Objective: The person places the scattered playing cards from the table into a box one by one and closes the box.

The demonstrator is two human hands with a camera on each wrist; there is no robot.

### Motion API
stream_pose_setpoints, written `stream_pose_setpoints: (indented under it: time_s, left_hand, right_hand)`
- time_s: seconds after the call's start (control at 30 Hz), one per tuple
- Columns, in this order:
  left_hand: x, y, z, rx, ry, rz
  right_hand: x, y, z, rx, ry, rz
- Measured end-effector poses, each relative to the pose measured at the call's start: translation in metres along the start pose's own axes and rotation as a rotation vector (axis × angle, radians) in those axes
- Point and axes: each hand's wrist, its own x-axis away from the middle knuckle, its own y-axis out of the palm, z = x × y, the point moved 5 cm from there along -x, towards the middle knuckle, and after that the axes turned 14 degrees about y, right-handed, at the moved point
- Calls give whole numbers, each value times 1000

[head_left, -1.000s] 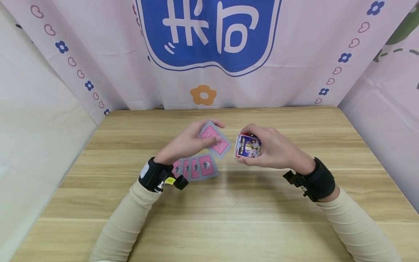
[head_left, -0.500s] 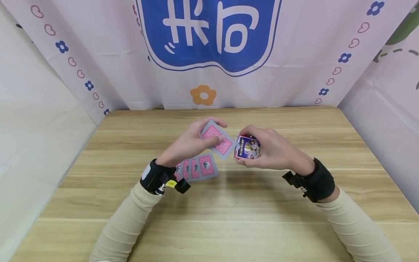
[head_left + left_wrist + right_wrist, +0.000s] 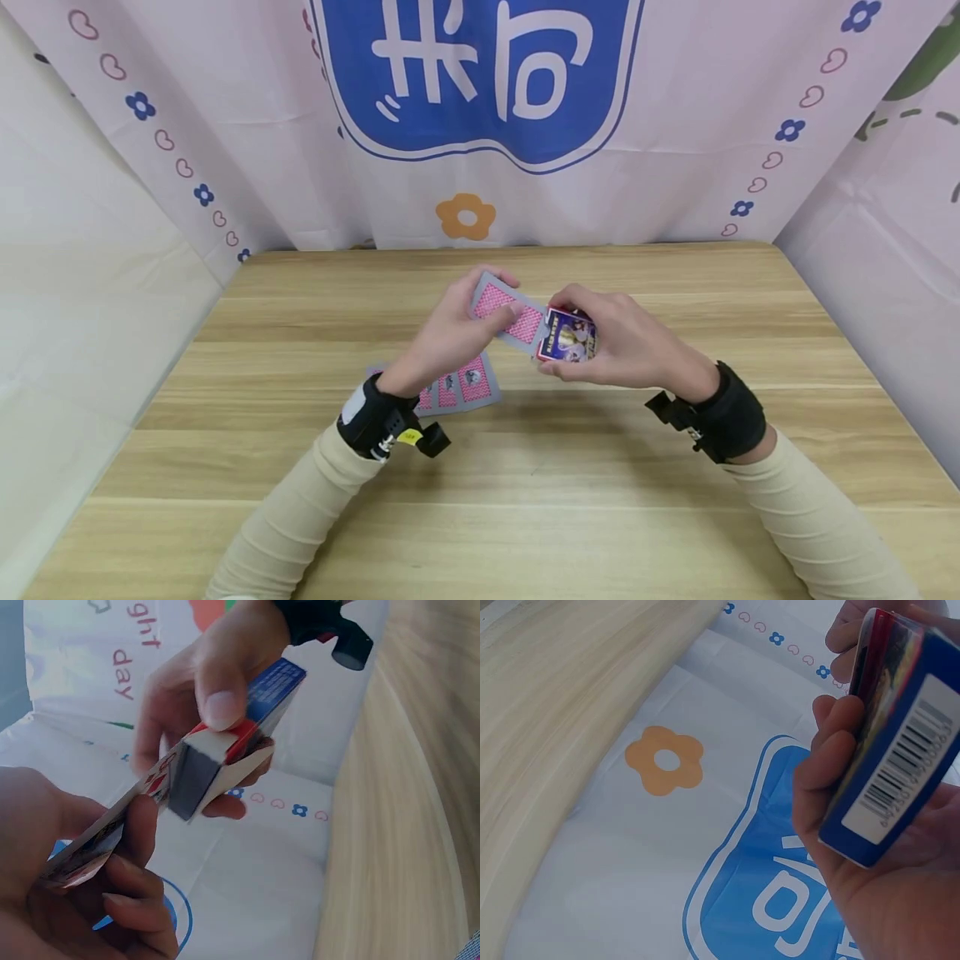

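Note:
My left hand [image 3: 461, 329] pinches red-patterned playing cards [image 3: 531, 323], thumb on their backs. In the left wrist view the cards [image 3: 112, 817] show printed faces and seem to be more than one. A blue card box [image 3: 567, 337] is gripped by my right hand [image 3: 633, 342] between thumb and fingers. The cards' right edge meets the box's left end; how far inside they reach I cannot tell. A flap [image 3: 251, 766] stands off that end. The right wrist view shows a barcode on the opposite end of the box [image 3: 907, 765]. Both hands are above the table.
Several overlapping playing cards [image 3: 472, 382] lie face down on the wooden table [image 3: 570, 525], partly hidden under my left hand and wrist. A printed curtain [image 3: 420, 200] hangs behind the table's far edge, with pale cloth along both sides.
My left hand has moved right and turned, bringing its cards from apart to against the box's end. The right hand and box have hardly moved. The left wrist now covers more of the table cards.

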Motion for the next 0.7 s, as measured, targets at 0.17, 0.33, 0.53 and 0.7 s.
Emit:
stream_pose_setpoints:
  time_s: [0.17,0.33,0.53,0.7]
  left_hand:
    - [1,7,0,23,23,42]
    - [2,12,1,40,35,101]
    - [5,22,-1,26,33,109]
    - [7,30,-2,74,50,123]
  right_hand:
    - [0,-1,0,4,1,7]
    - [0,-2,2,7,-7,28]
    - [-1,0,1,8,-26,41]
    - [-1,2,0,1,-38,49]
